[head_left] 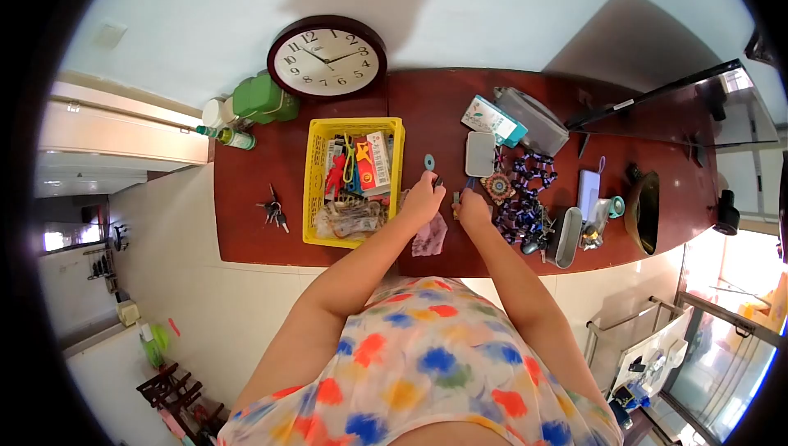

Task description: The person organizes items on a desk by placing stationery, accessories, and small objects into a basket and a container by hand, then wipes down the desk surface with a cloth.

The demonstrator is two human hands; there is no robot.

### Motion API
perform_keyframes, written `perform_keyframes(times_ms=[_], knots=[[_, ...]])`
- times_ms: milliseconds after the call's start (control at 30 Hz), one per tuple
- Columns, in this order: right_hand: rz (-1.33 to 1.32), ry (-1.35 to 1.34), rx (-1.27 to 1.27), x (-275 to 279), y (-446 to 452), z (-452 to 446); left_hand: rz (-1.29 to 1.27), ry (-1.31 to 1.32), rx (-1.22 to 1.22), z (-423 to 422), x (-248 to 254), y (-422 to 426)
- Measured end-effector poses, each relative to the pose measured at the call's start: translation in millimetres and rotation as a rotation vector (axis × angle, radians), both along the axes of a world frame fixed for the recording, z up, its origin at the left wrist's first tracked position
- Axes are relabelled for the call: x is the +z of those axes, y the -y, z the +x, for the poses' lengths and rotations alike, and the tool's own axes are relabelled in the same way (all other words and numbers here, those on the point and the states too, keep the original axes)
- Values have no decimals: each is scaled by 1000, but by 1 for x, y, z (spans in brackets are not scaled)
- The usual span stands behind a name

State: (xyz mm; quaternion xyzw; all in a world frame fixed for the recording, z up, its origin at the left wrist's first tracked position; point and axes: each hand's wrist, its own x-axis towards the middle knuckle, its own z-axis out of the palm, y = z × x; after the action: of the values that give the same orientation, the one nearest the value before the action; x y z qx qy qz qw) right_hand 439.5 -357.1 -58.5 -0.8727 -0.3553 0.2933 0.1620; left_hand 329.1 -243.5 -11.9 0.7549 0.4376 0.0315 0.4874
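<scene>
Both of my hands are over the middle of the red-brown table. My left hand [423,201] is closed in a pinch, with a small dark thing showing at its fingertips, too small to name. Just beyond it lies a small teal oval object [428,162]. Under and beside that wrist is a pink cloth [429,237]. My right hand [474,210] is closed too, with a small blue tip showing above its fingers; the rest is hidden. Ahead of it sits a pale rectangular case [481,154], and to its right a round patterned ornament [497,187].
Left of my hands stands a yellow basket [313,192] with boxes, green scissors and plastic bags. Keys [275,209] lie further left. A wall clock [327,59] leans at the back. To the right are dark beaded strings [525,200], an oval case [566,238] and a power bank [588,193].
</scene>
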Motion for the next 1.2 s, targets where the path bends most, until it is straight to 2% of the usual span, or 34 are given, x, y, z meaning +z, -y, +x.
perform_keyframes(times_ms=[133,233,367,400,500,533,567,633,733,800,833,867,933,967,1033,1100,1133,1200], knots=[[-171,-16,-40,4,-20,-3,-109,122,25,-27,3,-5],[-178,-24,-73,4,-26,-4,-75,242,39,-43,10,-5],[-121,54,50,-28,-28,2,-265,246,148,-66,27,-13],[-90,68,52,-31,-28,4,-326,266,172,-76,5,-20],[-64,32,54,-41,-29,16,-364,295,220,-105,0,-47],[-68,-157,-93,-13,-33,14,-331,254,222,-115,21,-60],[-5,-219,-153,9,-36,10,-323,195,281,-124,39,-71],[121,-341,-274,43,-42,3,4,60,154,-149,24,-101],[259,-532,-317,65,-55,-3,195,-25,-34,-168,11,-127],[333,-650,-344,87,-64,-15,320,-102,-262,-171,3,-130],[360,-672,-324,91,-70,-23,383,-139,-376,-171,-1,-132],[387,-693,-304,93,-74,-29,305,-165,-482,-172,-5,-132],[413,-674,-239,109,-84,-45,237,-167,-442,-173,-2,-125],[439,-576,-163,103,-88,-53,201,-168,-421,-175,0,-121],[488,-381,-11,88,-100,-69,251,-66,-381,-184,-12,-123],[394,-390,67,93,-113,-89,260,17,-301,-197,-18,-123],[347,-395,106,97,-120,-100,274,-2,-302,-201,-16,-123],[451,-250,301,84,-134,-117,302,-42,-304,-208,-13,-123]])
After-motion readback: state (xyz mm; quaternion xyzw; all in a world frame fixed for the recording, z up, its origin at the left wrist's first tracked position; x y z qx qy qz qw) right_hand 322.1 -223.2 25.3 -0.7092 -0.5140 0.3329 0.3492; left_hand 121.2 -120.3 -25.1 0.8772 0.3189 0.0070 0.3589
